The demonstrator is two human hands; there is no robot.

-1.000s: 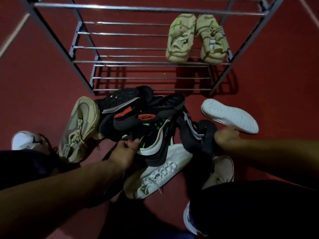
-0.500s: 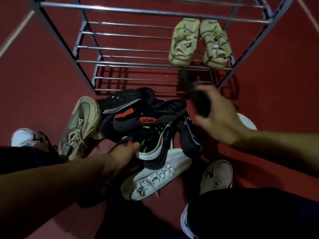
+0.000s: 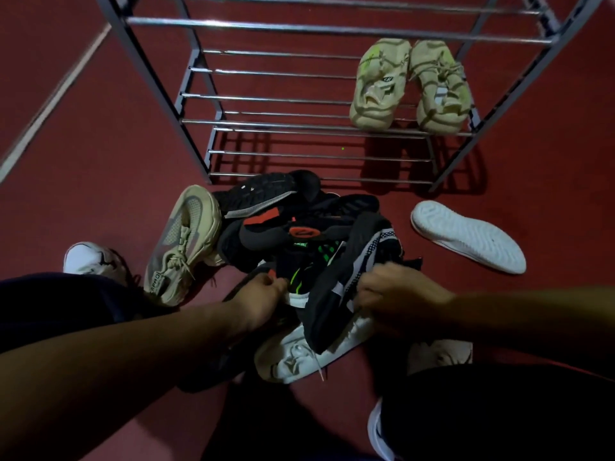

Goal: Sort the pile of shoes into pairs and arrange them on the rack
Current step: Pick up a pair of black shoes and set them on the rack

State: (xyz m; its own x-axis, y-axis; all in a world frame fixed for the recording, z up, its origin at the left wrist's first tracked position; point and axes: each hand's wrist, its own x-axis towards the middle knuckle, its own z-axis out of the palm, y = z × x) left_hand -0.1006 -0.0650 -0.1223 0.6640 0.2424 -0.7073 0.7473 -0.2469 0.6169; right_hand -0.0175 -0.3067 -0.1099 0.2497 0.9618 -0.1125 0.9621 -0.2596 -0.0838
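A pile of dark shoes (image 3: 299, 224) lies on the red floor in front of the metal rack (image 3: 266, 123). A beige pair (image 3: 411, 84) stands on the rack's right side. My left hand (image 3: 266, 294) grips the edge of a black shoe with green marks (image 3: 309, 261). My right hand (image 3: 392, 291) is closed on a black shoe with a white dotted stripe (image 3: 352, 274), which lies on the pile. A tan sneaker (image 3: 183, 244) leans at the pile's left, a white shoe (image 3: 299, 354) lies underneath, and a white shoe (image 3: 466, 236) rests sole-up to the right.
My own feet in white shoes (image 3: 90, 261) stand at the left and lower right. My dark-clothed knees fill both lower corners. A pale line (image 3: 50, 101) crosses the floor at the left. The rack's left bars hold nothing.
My right hand went up toward the rack with a dark shoe, then came back down to the pile, where it now holds the black striped shoe. The left hand stayed put.
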